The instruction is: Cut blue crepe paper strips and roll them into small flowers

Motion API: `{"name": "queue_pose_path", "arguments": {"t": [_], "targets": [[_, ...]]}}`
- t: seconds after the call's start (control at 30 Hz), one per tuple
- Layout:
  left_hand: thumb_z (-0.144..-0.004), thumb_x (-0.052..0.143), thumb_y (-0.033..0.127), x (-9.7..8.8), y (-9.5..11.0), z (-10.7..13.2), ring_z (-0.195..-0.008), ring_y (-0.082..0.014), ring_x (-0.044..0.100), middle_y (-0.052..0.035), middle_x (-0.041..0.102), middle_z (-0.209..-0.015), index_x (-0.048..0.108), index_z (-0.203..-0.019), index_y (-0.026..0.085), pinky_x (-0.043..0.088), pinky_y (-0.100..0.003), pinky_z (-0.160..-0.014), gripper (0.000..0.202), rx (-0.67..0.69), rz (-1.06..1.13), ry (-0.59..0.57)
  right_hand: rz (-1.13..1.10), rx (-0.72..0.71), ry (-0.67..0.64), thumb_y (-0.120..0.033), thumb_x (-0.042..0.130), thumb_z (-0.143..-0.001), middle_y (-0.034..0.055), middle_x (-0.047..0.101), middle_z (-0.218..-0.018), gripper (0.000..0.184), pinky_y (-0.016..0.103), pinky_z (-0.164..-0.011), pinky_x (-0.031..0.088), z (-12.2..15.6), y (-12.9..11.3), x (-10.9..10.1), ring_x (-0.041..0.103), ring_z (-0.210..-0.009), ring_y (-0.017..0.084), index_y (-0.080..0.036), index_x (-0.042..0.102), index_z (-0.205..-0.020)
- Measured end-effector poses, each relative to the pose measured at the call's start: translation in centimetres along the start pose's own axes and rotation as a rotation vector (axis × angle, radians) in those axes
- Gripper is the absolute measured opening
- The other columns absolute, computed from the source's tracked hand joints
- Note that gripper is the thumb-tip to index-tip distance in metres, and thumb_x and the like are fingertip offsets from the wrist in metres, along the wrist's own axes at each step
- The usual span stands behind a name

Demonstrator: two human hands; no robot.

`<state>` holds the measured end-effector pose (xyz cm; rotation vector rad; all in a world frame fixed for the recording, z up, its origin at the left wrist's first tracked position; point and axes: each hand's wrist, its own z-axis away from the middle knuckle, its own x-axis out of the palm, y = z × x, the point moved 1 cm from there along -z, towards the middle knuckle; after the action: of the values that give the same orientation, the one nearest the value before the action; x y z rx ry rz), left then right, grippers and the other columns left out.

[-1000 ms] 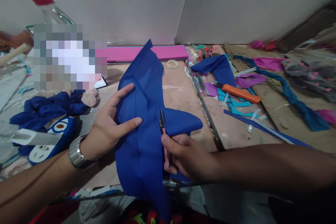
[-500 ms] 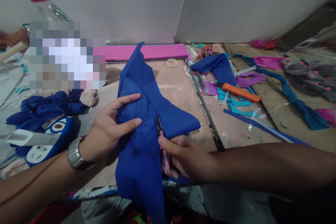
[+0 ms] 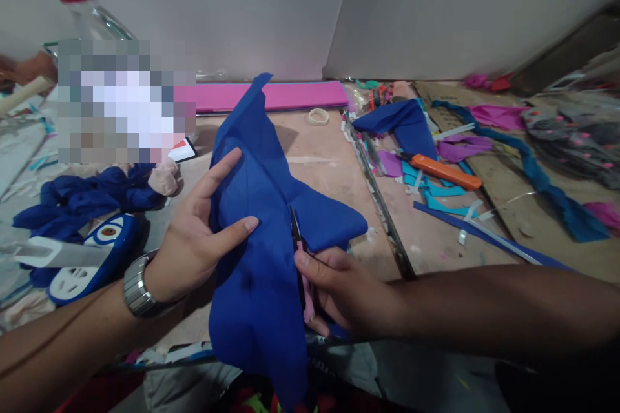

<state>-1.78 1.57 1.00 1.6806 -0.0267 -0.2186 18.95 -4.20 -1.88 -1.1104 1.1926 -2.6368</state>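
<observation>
A large blue crepe-like sheet stretches across the middle, its lower end hanging past the table's front edge. My left hand holds its left side, with thumb and forefinger spread on top and the other fingers hidden underneath. In my right hand are scissors with pink handles and dark blades. The blades point away from me at a slit in the sheet, between the main part and a flap that spreads to the right.
A blue-and-white tape dispenser and bunched blue material lie left. Behind are a pink folded stack and a tape ring. An orange box cutter lies right among scraps, beside a metal strip and cardboard.
My left forefinger has shifted up and to the left on the sheet, and that side of the sheet has moved slightly left. The scissors remain at the slit, their handles slightly lower.
</observation>
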Motion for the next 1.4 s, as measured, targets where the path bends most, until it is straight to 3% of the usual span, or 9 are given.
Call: {"name": "queue_pose_path", "arguments": {"t": [0.17,0.43,0.63,0.77,0.87,1.0,1.1,1.2,1.4], "targets": [[-0.082,0.081,0.030,0.1,-0.1,0.0,-0.158,-0.0265,0.025,0.0051,0.037,-0.167,0.044,-0.154,0.038,0.026,-0.039,-0.130,0.081,0.034,0.010,-0.053,-0.027,-0.012,-0.035,-0.068,0.067,-0.086,0.0018,0.058,-0.048,0.063,0.023,-0.039,0.035,0.1,0.0,-0.2,0.049,-0.037,0.009,-0.011,0.064,-0.059],[-0.078,0.083,0.030,-0.1,-0.3,0.1,-0.153,-0.0330,0.035,-0.0015,0.037,-0.167,0.040,-0.157,0.032,0.037,-0.045,-0.125,0.090,-0.087,0.103,-0.079,-0.038,-0.029,0.036,-0.071,0.072,-0.080,-0.0009,0.058,-0.052,0.062,0.020,-0.038,0.035,0.3,-0.3,0.0,0.049,-0.040,0.007,-0.013,0.062,-0.061],[-0.084,0.078,0.034,0.3,-0.1,-0.5,-0.140,-0.0321,0.052,-0.0062,0.057,-0.151,0.056,-0.145,0.025,0.047,-0.043,-0.116,0.066,-0.203,0.165,0.123,0.080,0.012,0.022,-0.068,0.074,-0.080,-0.0017,0.059,-0.054,0.058,0.019,-0.037,0.031,0.2,-0.7,0.1,0.047,-0.039,0.005,-0.013,0.060,-0.065],[-0.074,0.085,0.025,0.5,0.2,-1.3,-0.109,-0.0289,0.073,-0.0067,0.075,-0.121,0.050,-0.148,0.028,0.062,-0.040,-0.093,0.082,-0.393,0.313,0.259,0.121,0.053,-0.010,-0.064,0.077,-0.080,-0.0044,0.058,-0.054,0.053,0.017,-0.039,0.030,0.3,-0.9,0.2,0.044,-0.040,0.004,-0.015,0.059,-0.073],[-0.071,0.085,0.019,0.5,0.6,-1.6,-0.098,-0.0270,0.076,-0.0081,0.078,-0.114,0.062,-0.135,0.022,0.064,-0.037,-0.088,0.068,-0.485,0.398,0.191,0.177,0.075,0.012,-0.067,0.077,-0.078,-0.0039,0.060,-0.055,0.055,0.017,-0.040,0.031,0.5,-1.1,0.2,0.046,-0.042,0.004,-0.015,0.060,-0.075],[-0.073,0.082,0.022,0.3,0.7,-1.4,-0.083,-0.0326,0.078,-0.0146,0.080,-0.096,0.074,-0.108,0.010,0.066,-0.045,-0.080,0.038,-0.664,0.461,0.059,0.243,0.101,0.056,-0.072,0.075,-0.076,-0.0025,0.060,-0.054,0.059,0.018,-0.039,0.030,0.6,-1.3,0.3,0.046,-0.042,0.005,-0.015,0.060,-0.070],[-0.073,0.078,0.020,0.4,0.6,-1.2,-0.086,-0.0348,0.078,-0.0163,0.081,-0.095,0.075,-0.104,0.008,0.065,-0.048,-0.084,0.034,-0.738,0.515,0.031,0.264,0.106,0.069,-0.074,0.073,-0.075,-0.0015,0.061,-0.055,0.061,0.019,-0.038,0.030,0.6,-1.4,0.3,0.047,-0.041,0.005,-0.015,0.059,-0.065],[-0.076,0.073,0.018,0.7,0.8,-1.3,-0.099,-0.0341,0.076,-0.0152,0.080,-0.102,0.074,-0.111,0.008,0.062,-0.047,-0.094,0.037,-0.722,0.573,0.085,0.280,0.122,0.065,-0.076,0.073,-0.075,-0.0011,0.059,-0.054,0.064,0.019,-0.039,0.030,0.6,-1.3,0.1,0.047,-0.042,0.004,-0.014,0.061,-0.061],[-0.083,0.057,0.015,1.4,1.7,-1.5,-0.108,-0.0336,0.074,-0.0137,0.081,-0.101,0.069,-0.124,0.006,0.057,-0.050,-0.102,0.044,-0.816,0.644,0.158,0.208,0.113,0.069,-0.073,0.075,-0.074,-0.0011,0.062,-0.055,0.060,0.018,-0.041,0.032,0.6,-0.9,0.2,0.049,-0.044,0.005,-0.015,0.060,-0.067]]}}
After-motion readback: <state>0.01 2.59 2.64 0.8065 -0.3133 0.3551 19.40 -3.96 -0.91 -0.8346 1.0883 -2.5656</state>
